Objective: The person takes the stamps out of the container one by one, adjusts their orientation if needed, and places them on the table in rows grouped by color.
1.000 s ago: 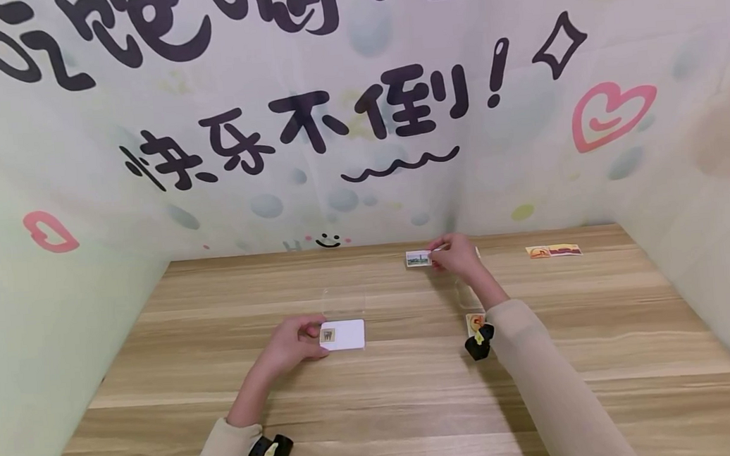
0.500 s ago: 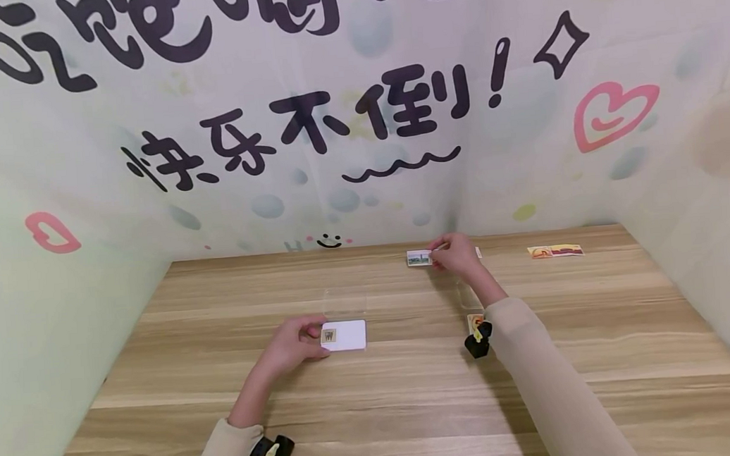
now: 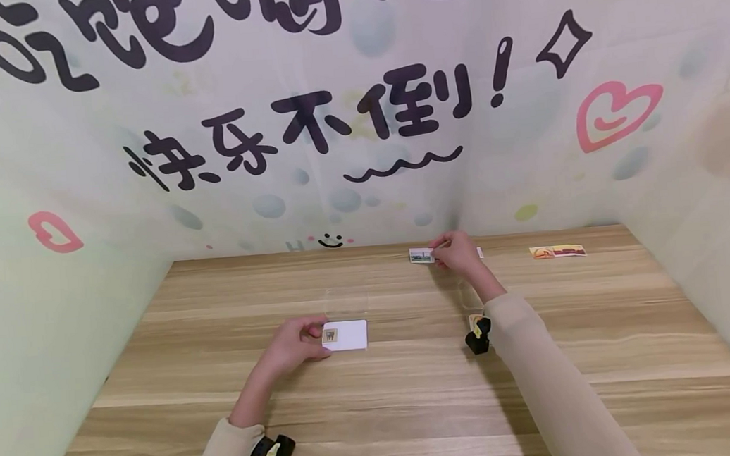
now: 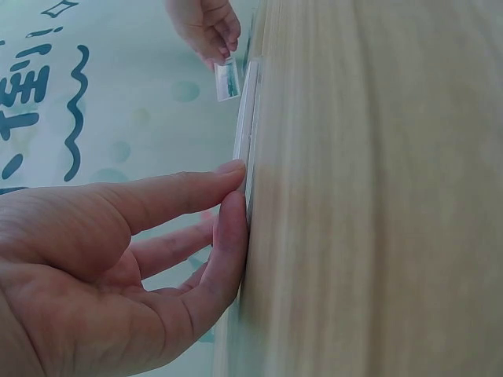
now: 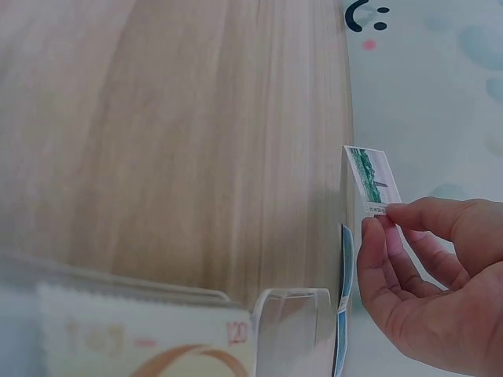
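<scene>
My left hand (image 3: 292,346) holds a white card (image 3: 350,335) by its left end, thumb and index finger at opposite edges; the left wrist view shows the card (image 4: 246,118) edge-on, low over the table. A small brown stamp (image 3: 330,336) lies on the card's left part. Near the back wall, my right hand (image 3: 459,255) pinches a white-bordered postage stamp (image 3: 420,255) by one end between thumb and fingers. In the right wrist view this stamp (image 5: 371,179) has a green landscape picture and stands tilted above the table's back edge.
Two yellow-and-red stamps (image 3: 557,251) lie at the back right. An orange-patterned stamp (image 3: 475,320) lies partly hidden under the right wrist camera. Clear plastic cases stand behind the card (image 3: 346,301) and by the right forearm (image 3: 469,295). A blue strip (image 5: 343,290) lies below the right hand.
My right hand and the landscape stamp have risen very slightly, and the stamp is tilted a little more. The left hand and white card stay in place.
</scene>
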A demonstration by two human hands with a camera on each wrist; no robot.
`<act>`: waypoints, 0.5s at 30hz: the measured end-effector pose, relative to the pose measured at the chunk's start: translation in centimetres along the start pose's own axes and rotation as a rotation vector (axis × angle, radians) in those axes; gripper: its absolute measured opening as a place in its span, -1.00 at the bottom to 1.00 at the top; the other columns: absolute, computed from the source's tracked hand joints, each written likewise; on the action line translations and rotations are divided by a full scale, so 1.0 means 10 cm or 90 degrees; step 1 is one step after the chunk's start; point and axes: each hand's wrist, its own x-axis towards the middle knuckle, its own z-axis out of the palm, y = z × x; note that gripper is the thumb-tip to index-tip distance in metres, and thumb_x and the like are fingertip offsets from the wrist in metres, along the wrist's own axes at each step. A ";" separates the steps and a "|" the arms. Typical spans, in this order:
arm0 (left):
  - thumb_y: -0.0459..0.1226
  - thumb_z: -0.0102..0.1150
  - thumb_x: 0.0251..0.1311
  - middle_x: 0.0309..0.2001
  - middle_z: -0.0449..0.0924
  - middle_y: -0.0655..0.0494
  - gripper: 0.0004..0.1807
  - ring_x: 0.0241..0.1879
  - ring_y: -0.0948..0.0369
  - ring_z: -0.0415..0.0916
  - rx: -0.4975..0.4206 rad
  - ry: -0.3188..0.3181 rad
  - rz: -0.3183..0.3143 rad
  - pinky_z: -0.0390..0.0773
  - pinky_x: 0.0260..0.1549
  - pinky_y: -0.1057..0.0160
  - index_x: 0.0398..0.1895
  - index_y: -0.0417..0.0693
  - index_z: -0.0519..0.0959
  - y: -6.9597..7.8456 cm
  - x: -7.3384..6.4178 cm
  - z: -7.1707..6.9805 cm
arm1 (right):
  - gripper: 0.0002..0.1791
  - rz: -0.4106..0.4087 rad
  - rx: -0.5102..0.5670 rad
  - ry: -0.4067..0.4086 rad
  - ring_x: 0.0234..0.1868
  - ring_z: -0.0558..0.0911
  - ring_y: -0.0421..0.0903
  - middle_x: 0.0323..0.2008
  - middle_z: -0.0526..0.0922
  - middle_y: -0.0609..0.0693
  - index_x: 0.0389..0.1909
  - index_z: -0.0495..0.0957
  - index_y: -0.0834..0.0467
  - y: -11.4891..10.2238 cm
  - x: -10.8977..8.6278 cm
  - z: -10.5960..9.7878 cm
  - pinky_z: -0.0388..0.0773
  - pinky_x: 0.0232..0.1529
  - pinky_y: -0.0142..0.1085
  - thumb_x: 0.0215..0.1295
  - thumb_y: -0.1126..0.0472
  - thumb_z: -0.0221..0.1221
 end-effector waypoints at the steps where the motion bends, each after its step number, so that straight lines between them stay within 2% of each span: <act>1: -0.59 0.47 0.02 -0.15 0.52 -0.18 -0.37 -0.28 0.16 0.51 -0.001 0.000 0.001 0.66 -0.35 0.35 0.24 -0.53 0.54 0.00 0.00 0.00 | -0.77 -0.001 0.000 0.000 -0.46 0.61 -0.15 -0.25 0.71 0.28 0.01 0.61 0.50 0.00 0.00 0.00 0.61 -0.41 -0.42 0.46 0.43 0.17; 6: -0.59 0.48 0.02 -0.16 0.52 -0.17 -0.39 -0.27 0.15 0.51 0.003 0.003 0.003 0.65 -0.35 0.36 0.22 -0.52 0.55 0.00 0.00 0.00 | -0.79 -0.011 -0.002 0.004 -0.51 0.60 -0.19 -0.32 0.72 0.25 -0.03 0.62 0.51 0.02 0.03 0.00 0.58 -0.46 -0.43 0.43 0.46 0.18; 15: -0.57 0.49 0.02 -0.17 0.52 -0.16 -0.39 -0.27 0.15 0.50 0.012 0.006 0.004 0.63 -0.36 0.36 0.21 -0.50 0.57 -0.02 0.01 0.00 | -0.80 -0.008 -0.013 0.016 -0.55 0.58 -0.20 -0.28 0.75 0.29 -0.04 0.65 0.48 0.03 0.06 0.03 0.56 -0.49 -0.45 0.43 0.45 0.19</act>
